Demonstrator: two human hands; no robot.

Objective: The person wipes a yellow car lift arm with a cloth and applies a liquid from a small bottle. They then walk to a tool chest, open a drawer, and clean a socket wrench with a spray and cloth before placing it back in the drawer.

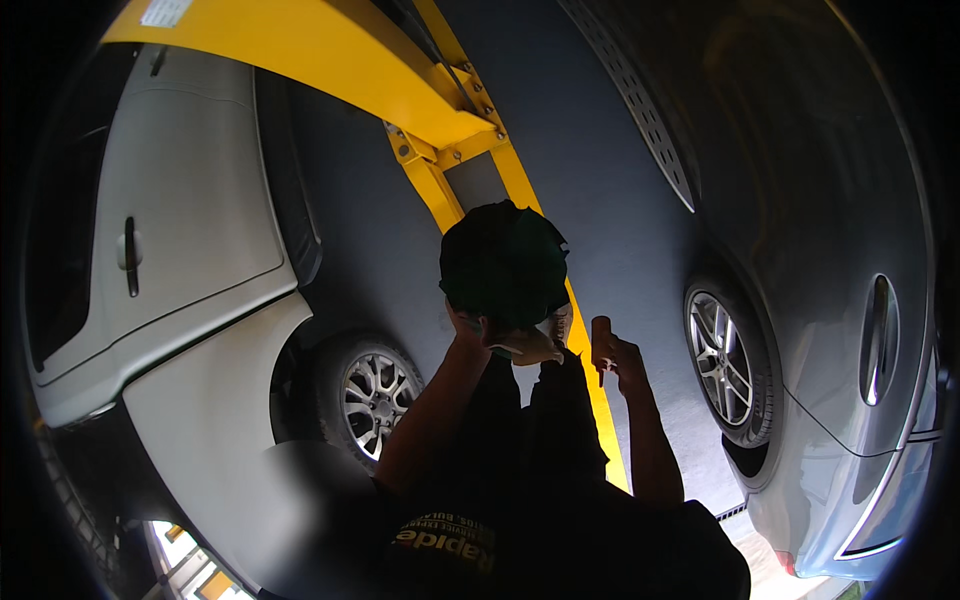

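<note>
The dark bundle point(505, 265) is already up in the left hand point(532, 347) at the frame's centre; the small tool point(600, 328), right of centre, stands apart from it. Whether work on the bundle is finished cannot be told. The left fingers support its lower edge, their closure lost in shadow; the right hand's point(626, 362) fingers curl around the tool.

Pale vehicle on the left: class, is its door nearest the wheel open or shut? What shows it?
Shut: the door lies flush with the bodywork, with no gap open along its edge.
</note>
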